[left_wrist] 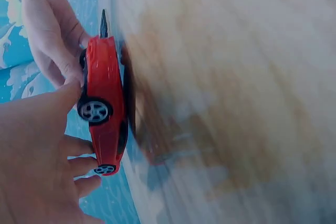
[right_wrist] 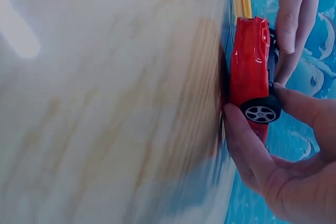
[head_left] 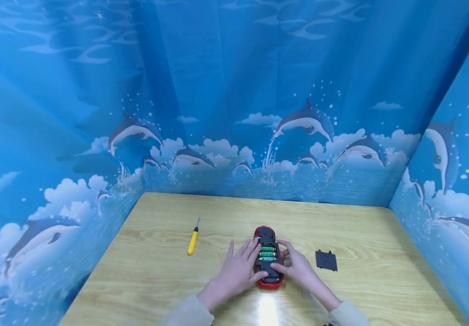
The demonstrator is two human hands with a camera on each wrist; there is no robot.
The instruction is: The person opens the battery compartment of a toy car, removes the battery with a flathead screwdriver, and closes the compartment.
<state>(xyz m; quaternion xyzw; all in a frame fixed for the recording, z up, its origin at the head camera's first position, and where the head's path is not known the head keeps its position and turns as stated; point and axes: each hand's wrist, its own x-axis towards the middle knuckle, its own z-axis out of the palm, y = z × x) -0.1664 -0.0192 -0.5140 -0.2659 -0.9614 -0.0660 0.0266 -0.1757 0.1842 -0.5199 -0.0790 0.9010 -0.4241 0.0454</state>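
Note:
A red toy car [head_left: 270, 270] lies upside down on the table, its black underside facing up and its wheels in the air. Several green batteries [head_left: 267, 254] sit side by side in the uncovered compartment in its middle. My left hand [head_left: 240, 268] rests along the car's left side with fingers extended, the thumb near the end closest to me. On the opposite side, my right hand [head_left: 298, 268] grips the car. The right wrist view shows that thumb on the underside and the fingers against the red body [right_wrist: 249, 61].
Right of the car lies a black battery cover [head_left: 326, 261], flat on the wooden table [head_left: 365, 235]. A screwdriver [head_left: 193, 242] with a yellow handle lies to the left, tip pointing away. A blue dolphin-print curtain [head_left: 218, 90] stands behind and at both sides.

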